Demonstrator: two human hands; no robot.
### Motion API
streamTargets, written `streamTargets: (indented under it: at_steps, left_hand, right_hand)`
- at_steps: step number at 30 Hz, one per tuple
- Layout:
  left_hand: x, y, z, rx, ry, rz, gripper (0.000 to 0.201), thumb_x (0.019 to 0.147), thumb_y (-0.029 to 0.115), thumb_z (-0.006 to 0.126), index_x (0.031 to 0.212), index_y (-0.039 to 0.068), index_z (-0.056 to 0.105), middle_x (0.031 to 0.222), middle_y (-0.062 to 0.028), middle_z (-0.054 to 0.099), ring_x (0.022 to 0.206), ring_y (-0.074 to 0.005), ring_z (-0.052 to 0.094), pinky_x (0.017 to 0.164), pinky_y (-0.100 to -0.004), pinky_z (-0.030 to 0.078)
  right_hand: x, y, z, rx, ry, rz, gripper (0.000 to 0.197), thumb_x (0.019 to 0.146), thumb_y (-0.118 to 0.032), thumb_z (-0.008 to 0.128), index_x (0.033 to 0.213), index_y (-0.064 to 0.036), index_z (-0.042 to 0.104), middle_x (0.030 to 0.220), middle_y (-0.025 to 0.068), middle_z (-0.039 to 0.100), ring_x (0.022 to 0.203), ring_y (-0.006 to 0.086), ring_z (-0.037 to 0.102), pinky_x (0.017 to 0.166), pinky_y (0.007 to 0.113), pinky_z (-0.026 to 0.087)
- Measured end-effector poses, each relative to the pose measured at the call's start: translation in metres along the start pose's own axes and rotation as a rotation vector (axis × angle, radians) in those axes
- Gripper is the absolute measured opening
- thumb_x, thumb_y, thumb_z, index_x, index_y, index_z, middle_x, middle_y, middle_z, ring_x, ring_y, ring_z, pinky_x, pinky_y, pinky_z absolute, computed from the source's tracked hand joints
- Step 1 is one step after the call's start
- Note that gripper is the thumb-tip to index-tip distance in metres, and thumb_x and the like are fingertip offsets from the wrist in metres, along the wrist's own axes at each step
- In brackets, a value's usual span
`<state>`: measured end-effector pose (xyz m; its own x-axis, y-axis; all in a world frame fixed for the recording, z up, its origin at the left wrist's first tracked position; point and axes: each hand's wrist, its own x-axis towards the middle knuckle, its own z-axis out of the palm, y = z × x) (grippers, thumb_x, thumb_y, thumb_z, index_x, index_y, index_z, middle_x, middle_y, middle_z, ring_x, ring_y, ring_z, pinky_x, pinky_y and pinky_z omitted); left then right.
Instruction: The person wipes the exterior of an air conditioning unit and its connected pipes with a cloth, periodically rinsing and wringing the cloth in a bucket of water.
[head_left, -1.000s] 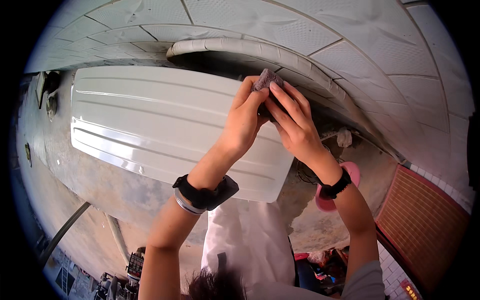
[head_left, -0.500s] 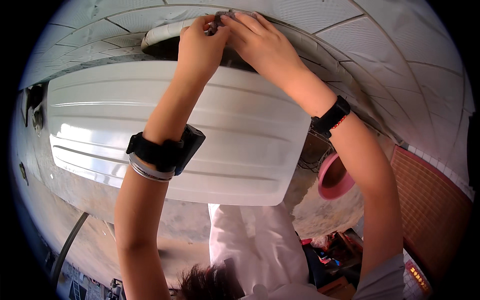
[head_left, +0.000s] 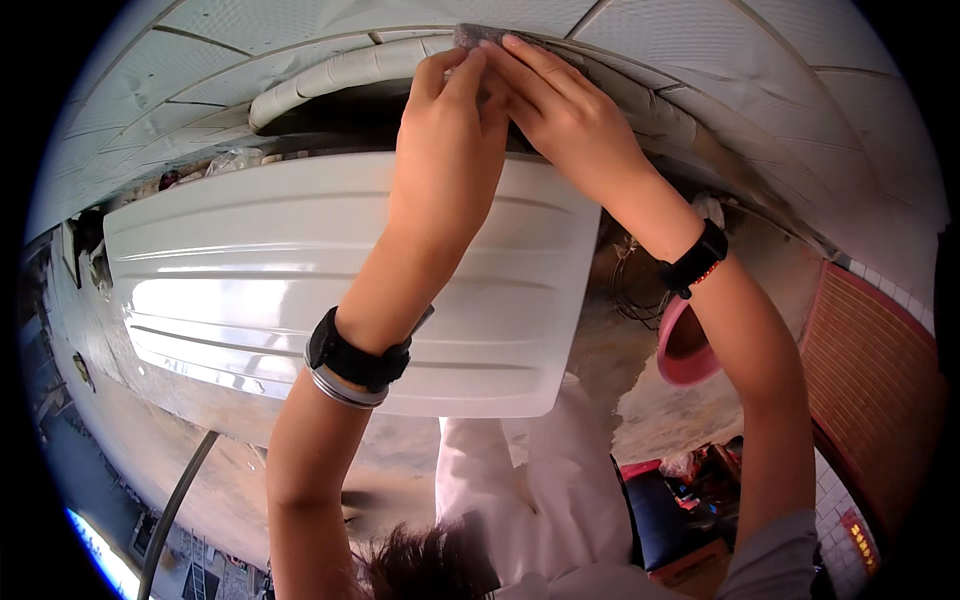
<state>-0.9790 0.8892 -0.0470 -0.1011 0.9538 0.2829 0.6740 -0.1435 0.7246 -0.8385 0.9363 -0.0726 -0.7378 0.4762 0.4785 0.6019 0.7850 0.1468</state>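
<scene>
Both arms reach up to a pale, tape-wrapped pipe [head_left: 345, 75] along the tiled wall. My left hand [head_left: 450, 130] has its fingers bent and pressed together at a greyish-brown cloth [head_left: 478, 36]. Beside it, my right hand [head_left: 565, 105] lies over the same cloth, its fingers long and close together, pressing it against the pipe. The two hands touch or nearly touch at the fingertips. The hands cover part of the cloth and pipe. Below them is a large white ribbed panel [head_left: 230, 240], glossy on its left side.
White tiles [head_left: 690, 60] cover the wall around the pipe. At right, a pink basin [head_left: 690, 350] stands on the floor near loose wires [head_left: 635, 285]. A brown slatted panel [head_left: 870, 370] leans farther right. Assorted items [head_left: 690, 490] lie near my legs.
Both hands and the cloth have shifted slightly right along the pipe. My view has moved a little, showing more of the pipe's left end.
</scene>
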Motion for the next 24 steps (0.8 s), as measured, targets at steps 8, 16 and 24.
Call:
streamTargets:
  at_steps: [8, 16, 24]
  left_hand:
    - [-0.001, 0.019, 0.036, 0.16, -0.022, 0.276, 0.027, 0.081, 0.0, 0.059, 0.107, -0.001, 0.06, 0.111, -0.0159, 0.059, 0.09, -0.0302, 0.061, 0.077, -0.0336, 0.051]
    - [0.007, 0.042, 0.061, 0.26, -0.213, 0.405, 0.03, 0.076, -0.006, 0.057, 0.105, -0.001, 0.061, 0.111, -0.0143, 0.06, 0.093, -0.0307, 0.059, 0.079, -0.0361, 0.05]
    - [0.01, 0.059, 0.09, 0.338, -0.27, 0.505, 0.033, 0.067, -0.012, 0.053, 0.099, -0.006, 0.056, 0.106, -0.0163, 0.058, 0.085, -0.0307, 0.057, 0.075, -0.0362, 0.051]
  right_hand:
    - [-0.042, 0.018, -0.002, 0.045, 0.065, 0.153, 0.025, 0.077, -0.011, 0.058, 0.101, -0.0071, 0.065, 0.121, 0.0016, 0.055, 0.116, 0.0165, 0.048, 0.094, 0.027, 0.045]
    - [-0.08, 0.03, -0.008, 0.032, 0.063, 0.297, 0.026, 0.075, -0.009, 0.059, 0.1, -0.0062, 0.064, 0.119, 0.0023, 0.056, 0.115, 0.016, 0.05, 0.092, 0.026, 0.046]
    - [-0.107, 0.044, -0.004, 0.054, 0.159, 0.375, 0.021, 0.074, -0.011, 0.061, 0.094, -0.0066, 0.066, 0.111, 0.0019, 0.061, 0.108, 0.0153, 0.054, 0.089, 0.027, 0.048]
